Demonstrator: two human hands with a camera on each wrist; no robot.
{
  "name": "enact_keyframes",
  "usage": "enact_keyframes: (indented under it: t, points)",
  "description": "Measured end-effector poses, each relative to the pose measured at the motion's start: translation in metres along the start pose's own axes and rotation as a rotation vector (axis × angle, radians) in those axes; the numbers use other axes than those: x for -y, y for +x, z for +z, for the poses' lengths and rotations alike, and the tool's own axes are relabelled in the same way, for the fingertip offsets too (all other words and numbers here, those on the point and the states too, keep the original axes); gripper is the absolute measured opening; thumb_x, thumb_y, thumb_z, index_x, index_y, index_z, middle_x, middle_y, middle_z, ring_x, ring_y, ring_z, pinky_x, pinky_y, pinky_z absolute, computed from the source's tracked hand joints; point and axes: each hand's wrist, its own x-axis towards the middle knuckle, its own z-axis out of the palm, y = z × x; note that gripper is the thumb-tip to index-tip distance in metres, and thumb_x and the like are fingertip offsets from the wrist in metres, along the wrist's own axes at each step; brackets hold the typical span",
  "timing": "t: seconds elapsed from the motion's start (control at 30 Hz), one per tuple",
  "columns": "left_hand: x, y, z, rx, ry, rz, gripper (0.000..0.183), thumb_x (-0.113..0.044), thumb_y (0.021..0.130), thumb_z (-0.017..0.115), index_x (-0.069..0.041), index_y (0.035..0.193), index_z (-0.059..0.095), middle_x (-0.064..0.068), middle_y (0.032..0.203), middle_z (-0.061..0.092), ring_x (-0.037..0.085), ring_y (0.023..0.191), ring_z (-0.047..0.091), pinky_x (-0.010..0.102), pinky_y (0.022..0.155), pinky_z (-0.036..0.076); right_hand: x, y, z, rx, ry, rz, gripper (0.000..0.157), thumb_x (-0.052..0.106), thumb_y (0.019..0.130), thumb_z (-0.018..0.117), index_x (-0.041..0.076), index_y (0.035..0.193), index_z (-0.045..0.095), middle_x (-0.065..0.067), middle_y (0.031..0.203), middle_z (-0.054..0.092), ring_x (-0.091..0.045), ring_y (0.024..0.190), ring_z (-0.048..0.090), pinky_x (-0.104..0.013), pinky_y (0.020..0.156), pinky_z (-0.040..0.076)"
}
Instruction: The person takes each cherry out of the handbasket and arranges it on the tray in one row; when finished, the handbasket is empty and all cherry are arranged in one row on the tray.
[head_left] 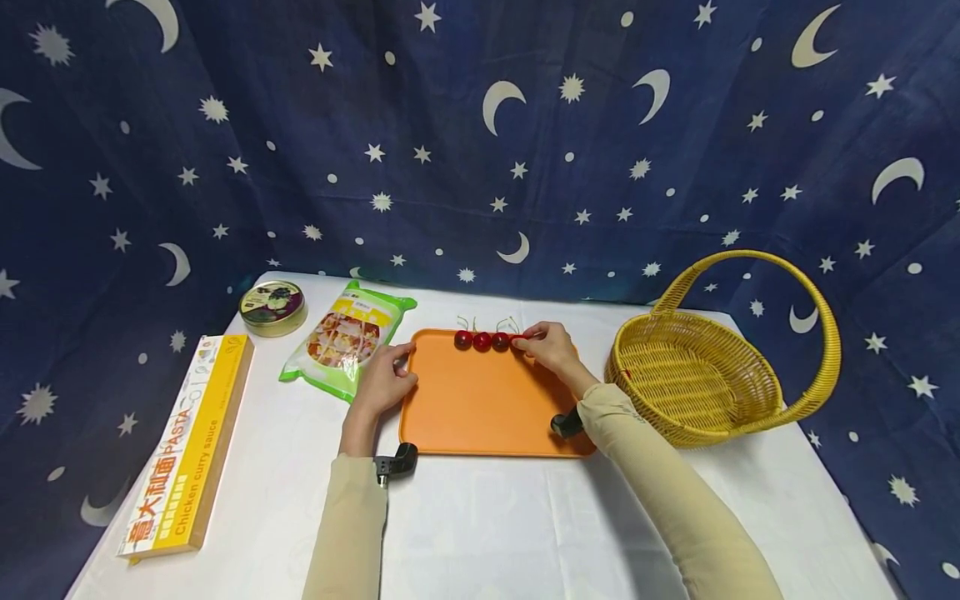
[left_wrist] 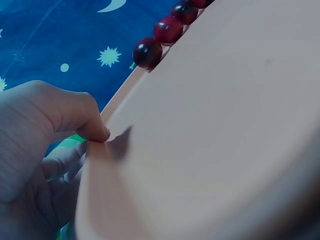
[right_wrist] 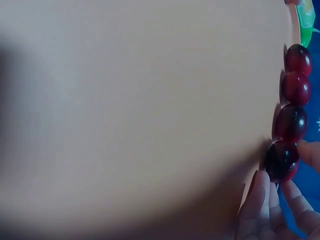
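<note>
A row of dark red cherries (head_left: pixel 482 341) with thin stems lines the far rim of an orange tray (head_left: pixel 480 404). At the right end of that row my right hand (head_left: pixel 555 350) pinches a cherry (right_wrist: pixel 281 161) between thumb and fingertips. This cherry sits right beside its neighbour (right_wrist: pixel 292 123) in the right wrist view. My left hand (head_left: pixel 383 383) grips the tray's left rim near the far corner, thumb over the edge and fingers outside, as the left wrist view shows.
Behind the left hand lies a green and yellow food bag (head_left: pixel 348 337), with a round tin (head_left: pixel 273 308) to its left. A long yellow pasta box (head_left: pixel 187 446) lies along the left side. Right of the tray stands a yellow wicker basket (head_left: pixel 750 429) with a tall handle.
</note>
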Motion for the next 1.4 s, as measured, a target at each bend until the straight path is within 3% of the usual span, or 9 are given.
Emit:
enact_keyframes:
  t: [0.3, 0.53, 0.7, 0.8, 0.9, 1.0, 1.17, 1.27, 1.4]
  points:
    - [-0.001, 0.000, 0.000, 0.007, -0.005, -0.003, 0.056, -0.005, 0.079, 0.067, 0.000, 0.134, 0.059, 0.017, 0.112, 0.056, 0.023, 0.082, 0.053, 0.034, 0.075, 0.040, -0.001, 0.000, -0.006, -0.011, 0.030, 0.006, 0.032, 0.026, 0.091, 0.068, -0.004, 0.101, 0.067, -0.016, 0.087, 0.070, -0.017, 0.064, 0.069, -0.023, 0.055, 0.049]
    - [-0.003, -0.001, -0.001, 0.009, -0.007, 0.005, 0.056, -0.004, 0.079, 0.066, 0.000, 0.134, 0.059, 0.018, 0.112, 0.056, 0.025, 0.085, 0.053, 0.034, 0.076, 0.040, 0.005, -0.002, -0.026, 0.011, 0.024, -0.011, 0.029, 0.020, 0.094, 0.062, -0.007, 0.105, 0.064, -0.027, 0.097, 0.067, -0.036, 0.081, 0.069, -0.029, 0.062, 0.055]
    - [-0.001, 0.000, -0.001, -0.006, -0.019, 0.021, 0.056, -0.004, 0.078, 0.066, 0.001, 0.133, 0.059, 0.020, 0.112, 0.056, 0.025, 0.085, 0.053, 0.036, 0.077, 0.041, 0.011, -0.003, -0.054, 0.036, -0.005, -0.034, 0.030, 0.017, 0.094, 0.060, -0.009, 0.109, 0.064, -0.026, 0.102, 0.066, -0.037, 0.090, 0.067, -0.032, 0.070, 0.054]
    - [-0.001, -0.002, 0.000, -0.032, -0.024, 0.056, 0.055, -0.005, 0.077, 0.065, 0.002, 0.131, 0.061, 0.019, 0.109, 0.056, 0.023, 0.079, 0.053, 0.034, 0.074, 0.041, 0.013, -0.005, -0.076, 0.060, -0.001, -0.041, 0.032, 0.017, 0.095, 0.059, -0.009, 0.114, 0.063, -0.023, 0.104, 0.066, -0.025, 0.083, 0.068, -0.035, 0.073, 0.055]
    - [-0.002, -0.004, 0.000, -0.045, -0.025, 0.071, 0.055, -0.005, 0.076, 0.065, 0.003, 0.130, 0.061, 0.019, 0.106, 0.056, 0.022, 0.078, 0.051, 0.034, 0.072, 0.040, 0.013, -0.009, -0.101, 0.067, -0.005, -0.036, 0.035, 0.018, 0.097, 0.057, -0.009, 0.120, 0.061, -0.019, 0.105, 0.066, -0.010, 0.074, 0.066, -0.032, 0.072, 0.055]
    - [-0.001, -0.004, -0.002, -0.032, -0.018, 0.053, 0.055, -0.006, 0.077, 0.065, 0.003, 0.131, 0.060, 0.019, 0.108, 0.056, 0.024, 0.080, 0.052, 0.035, 0.074, 0.040, 0.008, -0.012, -0.123, 0.052, 0.002, -0.027, 0.036, 0.017, 0.098, 0.055, -0.011, 0.121, 0.059, -0.012, 0.097, 0.067, -0.003, 0.068, 0.063, -0.028, 0.069, 0.055]
    - [0.002, -0.002, -0.003, 0.008, -0.002, 0.004, 0.055, -0.006, 0.081, 0.066, 0.001, 0.135, 0.058, 0.020, 0.114, 0.055, 0.025, 0.084, 0.052, 0.036, 0.076, 0.040, -0.010, -0.020, -0.155, 0.047, 0.004, 0.005, 0.035, 0.014, 0.098, 0.054, -0.015, 0.117, 0.057, -0.004, 0.086, 0.067, -0.005, 0.070, 0.063, -0.029, 0.070, 0.055]
    - [0.002, -0.002, -0.003, 0.015, 0.007, -0.012, 0.055, -0.005, 0.081, 0.066, 0.000, 0.136, 0.058, 0.019, 0.115, 0.054, 0.024, 0.082, 0.052, 0.035, 0.076, 0.040, -0.023, -0.024, -0.171, 0.102, -0.034, 0.046, 0.034, 0.015, 0.097, 0.054, -0.014, 0.115, 0.057, -0.001, 0.086, 0.066, -0.007, 0.073, 0.064, -0.027, 0.069, 0.054]
    - [-0.001, -0.002, 0.001, 0.025, -0.014, -0.006, 0.056, -0.004, 0.080, 0.067, 0.000, 0.135, 0.058, 0.020, 0.115, 0.054, 0.023, 0.079, 0.054, 0.034, 0.075, 0.041, -0.041, -0.029, -0.185, 0.265, -0.085, 0.103, 0.029, 0.013, 0.097, 0.053, -0.012, 0.111, 0.056, -0.002, 0.085, 0.064, -0.011, 0.076, 0.063, -0.032, 0.073, 0.054]
